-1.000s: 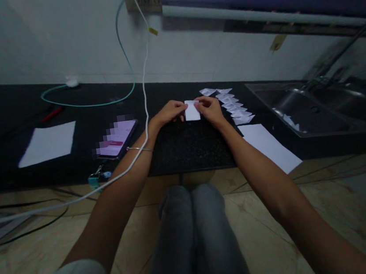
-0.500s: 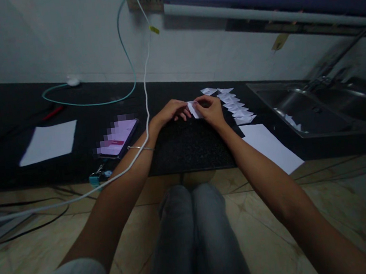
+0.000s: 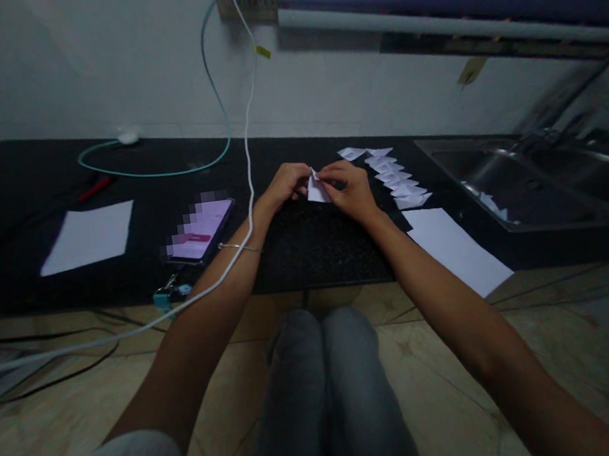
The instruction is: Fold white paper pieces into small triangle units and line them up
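A small folded piece of white paper (image 3: 317, 190) is held between my two hands above the black counter. My left hand (image 3: 289, 183) is closed, its fingertips pinching the paper's left side near the top. From the right, my right hand (image 3: 348, 184) pinches the same paper with thumb and forefinger near its upper point. The paper now looks roughly triangular, its base toward me. Just beyond my right hand lies a row of several folded white paper pieces (image 3: 399, 181). A flat white paper sheet (image 3: 454, 246) rests below that row, partly past the counter edge.
A lit phone (image 3: 199, 230) lies left of my left arm, with another white sheet (image 3: 89, 237) farther left. A white cable (image 3: 248, 161) crosses over my left forearm. To the right is a metal sink (image 3: 527, 189) with paper scraps at its edge.
The paper between my hands has turned and shows a pointed, triangular face. My left fingers have curled in around it, and my right fingers have shifted to its top. The view has shifted slightly.
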The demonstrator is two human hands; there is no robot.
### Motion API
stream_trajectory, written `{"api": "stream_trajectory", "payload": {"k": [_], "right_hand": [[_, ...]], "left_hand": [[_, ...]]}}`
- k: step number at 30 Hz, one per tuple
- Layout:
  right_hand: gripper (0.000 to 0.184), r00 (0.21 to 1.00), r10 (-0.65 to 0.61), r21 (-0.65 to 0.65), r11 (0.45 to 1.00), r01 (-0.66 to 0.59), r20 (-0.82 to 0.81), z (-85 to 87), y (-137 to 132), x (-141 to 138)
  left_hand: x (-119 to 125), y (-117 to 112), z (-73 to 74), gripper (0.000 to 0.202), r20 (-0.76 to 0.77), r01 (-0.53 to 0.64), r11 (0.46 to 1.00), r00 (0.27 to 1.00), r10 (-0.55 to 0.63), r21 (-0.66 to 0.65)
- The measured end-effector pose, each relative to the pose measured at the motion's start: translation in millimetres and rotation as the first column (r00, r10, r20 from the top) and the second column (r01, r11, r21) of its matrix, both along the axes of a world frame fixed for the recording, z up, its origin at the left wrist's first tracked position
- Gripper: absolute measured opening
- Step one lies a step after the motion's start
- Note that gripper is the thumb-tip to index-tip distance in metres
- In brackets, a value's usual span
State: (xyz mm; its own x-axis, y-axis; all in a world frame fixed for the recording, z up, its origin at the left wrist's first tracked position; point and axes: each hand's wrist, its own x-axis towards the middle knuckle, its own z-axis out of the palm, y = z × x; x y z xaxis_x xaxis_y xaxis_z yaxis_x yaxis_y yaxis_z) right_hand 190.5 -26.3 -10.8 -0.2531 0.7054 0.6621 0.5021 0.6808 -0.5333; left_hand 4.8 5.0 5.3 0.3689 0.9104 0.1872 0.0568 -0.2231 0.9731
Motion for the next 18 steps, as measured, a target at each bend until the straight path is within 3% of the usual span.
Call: {"api": "stream_trajectory", "payload": {"k": [11,18], "right_hand": [[0.023,0.94,0.029,0.115,0.991,-0.072,0.341,-3.1,0.4,-2.7],[0.021,0.918,0.058,0.101,0.989,-0.106,0.392,-1.5,0.6,3.6]], "left_hand": [[-3.7,-11.1,10.8,0.021,-0.016,0.033,0.992,0.999,-0.035,-0.122],[-5.0,-11.0,10.6,0.026,-0.04,0.033,0.986,0.998,-0.04,-0.165]]}}
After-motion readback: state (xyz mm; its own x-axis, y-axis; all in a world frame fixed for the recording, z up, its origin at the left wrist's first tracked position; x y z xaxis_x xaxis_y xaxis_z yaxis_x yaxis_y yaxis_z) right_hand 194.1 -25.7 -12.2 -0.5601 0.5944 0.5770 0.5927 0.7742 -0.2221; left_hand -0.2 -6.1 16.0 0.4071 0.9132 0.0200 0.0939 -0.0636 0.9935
